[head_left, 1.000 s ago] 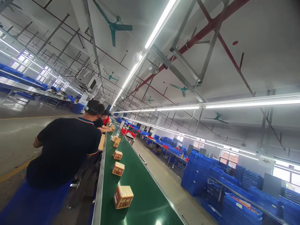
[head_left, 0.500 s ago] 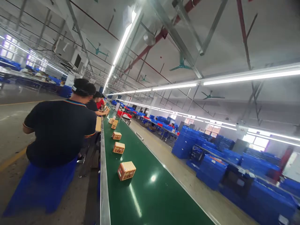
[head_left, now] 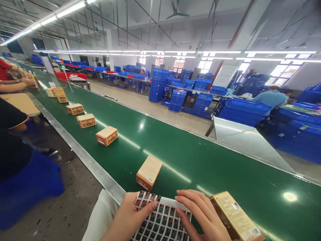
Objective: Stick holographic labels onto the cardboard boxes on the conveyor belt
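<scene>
In the head view, my left hand [head_left: 136, 214] grips a sheet of small stickers [head_left: 160, 221] by its left side, thumb on top. Rows of dark little labels cover it, with a blank white strip along the top right. My right hand [head_left: 202, 212] is at the sheet's right edge, fingers stretched out and apart, the tips touching or just above it. Beyond my hands, a brown-and-cream carton [head_left: 149, 171] lies on the green conveyor belt [head_left: 180, 157]. A second, larger-looking carton [head_left: 237, 216] is close beside my right hand, partly covered by it.
Several more cartons [head_left: 107, 135] trail away along the belt to the left. A metal rail [head_left: 87, 160] edges the near side. At left a seated co-worker [head_left: 12, 134] is partly in view. Blue crates [head_left: 157, 85] stand across the aisle; a metal chute [head_left: 240, 137] adjoins the far edge.
My view has swung right and downward. Both hands and the sticker sheet are now in view, along with two nearer cartons. The seated co-worker has shifted to the left edge.
</scene>
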{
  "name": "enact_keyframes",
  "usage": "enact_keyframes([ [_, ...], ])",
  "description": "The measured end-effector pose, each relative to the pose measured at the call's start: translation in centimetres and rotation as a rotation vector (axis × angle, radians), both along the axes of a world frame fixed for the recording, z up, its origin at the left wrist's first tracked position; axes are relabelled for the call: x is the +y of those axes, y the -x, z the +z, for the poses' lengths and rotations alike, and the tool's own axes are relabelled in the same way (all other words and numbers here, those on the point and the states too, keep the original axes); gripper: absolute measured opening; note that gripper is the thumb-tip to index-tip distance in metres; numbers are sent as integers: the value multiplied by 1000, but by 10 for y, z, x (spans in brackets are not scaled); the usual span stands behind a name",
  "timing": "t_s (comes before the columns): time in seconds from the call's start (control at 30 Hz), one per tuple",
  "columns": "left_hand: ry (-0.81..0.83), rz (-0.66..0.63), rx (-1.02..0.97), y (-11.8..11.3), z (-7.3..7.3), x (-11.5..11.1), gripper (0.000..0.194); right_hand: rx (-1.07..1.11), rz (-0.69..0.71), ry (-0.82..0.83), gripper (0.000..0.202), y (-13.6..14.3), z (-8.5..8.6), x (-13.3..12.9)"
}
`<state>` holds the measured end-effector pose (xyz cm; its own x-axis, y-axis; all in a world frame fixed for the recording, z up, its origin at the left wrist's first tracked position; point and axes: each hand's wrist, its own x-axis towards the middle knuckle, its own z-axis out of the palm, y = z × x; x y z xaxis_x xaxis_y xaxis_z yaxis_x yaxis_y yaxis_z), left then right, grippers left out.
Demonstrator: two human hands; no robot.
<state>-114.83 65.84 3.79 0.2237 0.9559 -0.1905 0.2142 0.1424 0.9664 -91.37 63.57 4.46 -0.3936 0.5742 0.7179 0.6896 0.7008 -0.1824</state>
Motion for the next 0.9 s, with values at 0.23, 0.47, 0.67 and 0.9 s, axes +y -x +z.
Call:
enact_keyframes([
  [0.23,21,-115,-51,-13,2,-19,36,-56,-70,-42,15,30,15,-10],
  [0.47,83,-152,-85,-16,5,-27,30,-44,-53,15,19,35,15,-22],
  [0.67,67,-169,-21,2,-14,-28,24,412,-151,402,6,19,-3,-18],
  [0.9,-251,-559,-19,24,-9,-20,12,1163,-303,867,64,15,-30,44],
])
